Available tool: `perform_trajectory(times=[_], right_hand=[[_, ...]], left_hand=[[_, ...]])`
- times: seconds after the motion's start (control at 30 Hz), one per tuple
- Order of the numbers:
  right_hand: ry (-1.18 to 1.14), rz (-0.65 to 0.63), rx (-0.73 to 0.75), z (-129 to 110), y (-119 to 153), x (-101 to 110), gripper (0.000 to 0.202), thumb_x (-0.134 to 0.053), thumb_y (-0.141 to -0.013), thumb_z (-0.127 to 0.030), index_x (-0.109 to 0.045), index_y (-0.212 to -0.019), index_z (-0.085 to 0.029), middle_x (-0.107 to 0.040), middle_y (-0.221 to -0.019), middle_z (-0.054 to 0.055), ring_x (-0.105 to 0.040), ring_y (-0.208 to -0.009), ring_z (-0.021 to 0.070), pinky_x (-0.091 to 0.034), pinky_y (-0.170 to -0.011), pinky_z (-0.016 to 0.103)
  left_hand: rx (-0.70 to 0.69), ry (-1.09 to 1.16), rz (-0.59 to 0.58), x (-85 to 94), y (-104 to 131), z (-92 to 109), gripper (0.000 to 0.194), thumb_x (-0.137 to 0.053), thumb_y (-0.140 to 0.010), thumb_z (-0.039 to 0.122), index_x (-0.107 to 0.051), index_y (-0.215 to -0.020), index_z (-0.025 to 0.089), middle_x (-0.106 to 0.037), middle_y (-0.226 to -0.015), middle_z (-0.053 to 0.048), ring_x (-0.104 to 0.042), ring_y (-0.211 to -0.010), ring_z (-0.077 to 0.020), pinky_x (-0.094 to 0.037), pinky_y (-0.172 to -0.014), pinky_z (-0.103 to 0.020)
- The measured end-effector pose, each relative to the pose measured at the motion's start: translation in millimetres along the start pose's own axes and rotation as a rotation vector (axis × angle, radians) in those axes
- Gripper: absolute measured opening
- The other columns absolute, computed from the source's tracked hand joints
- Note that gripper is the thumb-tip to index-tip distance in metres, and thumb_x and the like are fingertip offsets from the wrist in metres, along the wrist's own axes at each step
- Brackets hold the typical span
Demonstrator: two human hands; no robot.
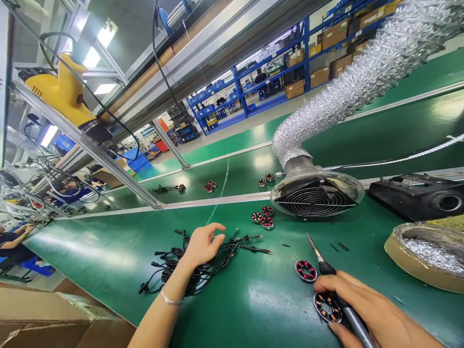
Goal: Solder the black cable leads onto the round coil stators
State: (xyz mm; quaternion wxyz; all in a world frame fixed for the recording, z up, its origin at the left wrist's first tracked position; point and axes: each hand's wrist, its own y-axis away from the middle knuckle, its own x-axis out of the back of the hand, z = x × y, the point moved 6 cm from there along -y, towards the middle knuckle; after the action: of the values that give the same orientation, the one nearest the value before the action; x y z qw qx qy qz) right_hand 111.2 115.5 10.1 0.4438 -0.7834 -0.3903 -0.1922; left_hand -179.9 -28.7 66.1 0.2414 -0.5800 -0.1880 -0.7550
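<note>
My left hand hovers over a tangle of black cables, thumb and forefinger apart, holding nothing. In my right hand is a soldering iron, its metal tip pointing up and away. The thumb of that hand touches the rim of a round stator with copper coils, partly hidden by the iron. Just beyond it lies a stator with red coils. Farther back, three more stators sit together in front of the fume extractor.
A round fume extractor with a silver duct stands at the back. At the right are a black metal stand and a tray of metallic wool. A cardboard box is at lower left. Other people sit far left.
</note>
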Motion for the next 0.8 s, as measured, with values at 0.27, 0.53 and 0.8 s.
perform_trajectory(times=[0.27, 0.53, 0.8], right_hand=[[0.065, -0.061, 0.141, -9.1, -3.2, 1.6, 0.039, -0.054, -0.079, -0.015, -0.05, -0.116, -0.027, -0.071, -0.096, 0.003, -0.071, -0.089, 0.0225, -0.058, -0.053, 0.021], [-0.022, -0.131, 0.054, -5.1, 2.1, -2.3, 0.039, -0.054, -0.081, -0.014, -0.05, -0.117, -0.027, -0.066, -0.091, 0.003, -0.069, -0.076, 0.0198, -0.059, -0.058, 0.023], [-0.109, -0.095, 0.032, -5.1, -8.9, 13.5, 0.045, -0.049, -0.072, -0.011, -0.051, -0.115, -0.024, -0.061, -0.089, 0.004, -0.064, -0.077, 0.0194, -0.057, -0.066, 0.028]], left_hand=[[-0.097, 0.337, 0.076, -16.0, -22.7, 15.7, 0.014, -0.068, -0.071, 0.028, -0.063, -0.063, 0.018, -0.046, -0.046, 0.007, -0.042, -0.045, -0.0097, -0.031, -0.049, -0.02], [-0.041, 0.593, 1.106, 149.6, 37.2, -60.0, 0.027, -0.055, -0.077, 0.043, -0.041, -0.068, 0.022, -0.027, -0.048, 0.012, -0.02, -0.038, -0.006, -0.018, -0.038, -0.019], [-0.453, 0.078, 0.433, 101.0, 99.1, 83.1, 0.009, -0.061, -0.082, 0.02, -0.06, -0.074, 0.021, -0.056, -0.057, 0.006, -0.047, -0.045, -0.0086, -0.034, -0.045, -0.019]])
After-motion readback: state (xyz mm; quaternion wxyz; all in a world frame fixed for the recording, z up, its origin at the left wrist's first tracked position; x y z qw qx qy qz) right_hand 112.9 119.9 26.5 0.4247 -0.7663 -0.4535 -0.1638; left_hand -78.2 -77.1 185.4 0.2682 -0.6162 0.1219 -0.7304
